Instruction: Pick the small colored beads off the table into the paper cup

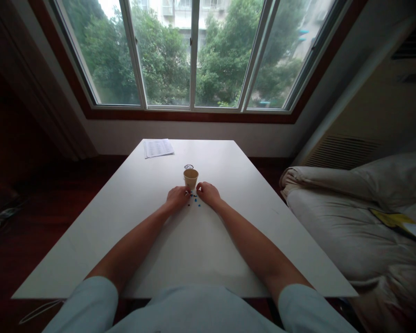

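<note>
A light brown paper cup (190,179) stands upright on the white table, its mouth facing up. On its left, my left hand (178,198) rests low with fingers curled together close to the cup's base. My right hand (209,193) is at the cup's right side, thumb and fingertips pinched together. Whatever either hand holds is too small to make out. Between the hands, in front of the cup, lie several tiny blue and dark pieces (195,200), perhaps beads. Just behind the cup is a small dark-rimmed loop (189,166), its kind unclear.
Printed papers (158,148) lie at the far left of the white table (242,268). A beige cushioned seat (333,222) with a yellow and dark item (398,222) stands to the right. Beyond the table are a wall and a window (166,64).
</note>
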`<state>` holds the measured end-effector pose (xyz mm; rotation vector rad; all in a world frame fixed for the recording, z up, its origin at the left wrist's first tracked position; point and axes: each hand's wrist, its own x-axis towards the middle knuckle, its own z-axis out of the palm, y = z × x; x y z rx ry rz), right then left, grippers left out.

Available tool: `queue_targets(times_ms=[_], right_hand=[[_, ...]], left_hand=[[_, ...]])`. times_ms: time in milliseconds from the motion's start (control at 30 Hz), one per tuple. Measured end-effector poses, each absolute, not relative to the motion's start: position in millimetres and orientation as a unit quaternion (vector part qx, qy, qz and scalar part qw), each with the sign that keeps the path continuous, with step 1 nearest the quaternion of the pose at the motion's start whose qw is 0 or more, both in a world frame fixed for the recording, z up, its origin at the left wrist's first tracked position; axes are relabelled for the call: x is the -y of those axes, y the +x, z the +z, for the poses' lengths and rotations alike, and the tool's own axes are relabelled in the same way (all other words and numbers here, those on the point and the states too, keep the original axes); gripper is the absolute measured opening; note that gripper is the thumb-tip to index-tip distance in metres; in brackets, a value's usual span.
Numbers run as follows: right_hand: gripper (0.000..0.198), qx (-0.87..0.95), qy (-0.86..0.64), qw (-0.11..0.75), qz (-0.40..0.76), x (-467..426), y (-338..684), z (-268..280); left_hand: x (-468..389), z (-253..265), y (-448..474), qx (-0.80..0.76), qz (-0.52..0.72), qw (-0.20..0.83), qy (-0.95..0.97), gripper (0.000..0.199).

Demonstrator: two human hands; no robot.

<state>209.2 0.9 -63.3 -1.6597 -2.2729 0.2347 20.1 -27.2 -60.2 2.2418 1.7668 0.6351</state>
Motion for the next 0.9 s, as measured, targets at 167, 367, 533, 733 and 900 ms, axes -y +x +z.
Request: queue_targets(times_ms=[167,367,533,733,900], right_hand=[[0.018,0.794,-0.579,0.166,0.082,-4.8,209.8,-66.5],[0.018,0.791,-0.579,0.182,0.077,-5.0,208.0,-67.7],[0.016,0.796,-0.570,0.187,0.082,-4.6,208.0,-68.6],[0.012,0.793,-0.572,0.192,0.076,-5.2,207.6,-70.3],[0.013,0.794,-0.573,0.192,0.070,-3.4,206.8,-70.6]], left_hand=[[28.9,-56.7,24.4,-0.621,0.159,0.069,0.765,0.029],[29.9,-57.3,27.0,-0.629,0.157,0.057,0.759,0.029],[30.7,-57.4,27.1,-0.622,0.166,0.057,0.763,0.027],[30.5,-57.0,28.4,-0.625,0.176,0.068,0.758,0.025],[30.5,-56.9,28.4,-0.628,0.184,0.077,0.752,0.023]])
